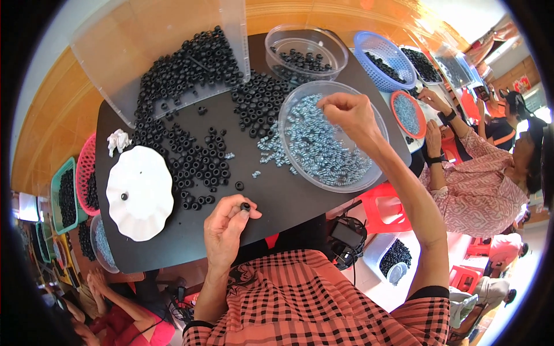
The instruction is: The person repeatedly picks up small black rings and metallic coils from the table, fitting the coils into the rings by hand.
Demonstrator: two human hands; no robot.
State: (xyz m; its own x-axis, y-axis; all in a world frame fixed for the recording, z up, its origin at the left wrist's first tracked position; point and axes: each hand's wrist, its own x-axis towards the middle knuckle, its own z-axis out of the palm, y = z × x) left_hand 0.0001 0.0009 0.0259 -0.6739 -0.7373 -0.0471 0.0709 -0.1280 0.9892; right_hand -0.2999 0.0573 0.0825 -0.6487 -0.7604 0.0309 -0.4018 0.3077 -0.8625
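My left hand (226,226) is closed in a pinch above the near edge of the dark table, fingertips around a small black round part with a hole (245,206). My right hand (353,117) is over a clear round bowl (378,167); its thumb and fingers are pressed together, and anything between them is too small to make out. Many small shiny blue-grey pieces (323,144) fill the bowl, and some have spilled beside it. Loose black parts (202,158) of the same round kind lie scattered across the table between my hands and the tipped clear bin.
The clear bin (104,75) spills black parts at the back. A clear tub (340,60) stands behind the bowl, a white scalloped plate (140,196) at left, crumpled tissue (118,141) behind it. Co-workers sit left and right (473,179); a red stool (384,207) stands at right.
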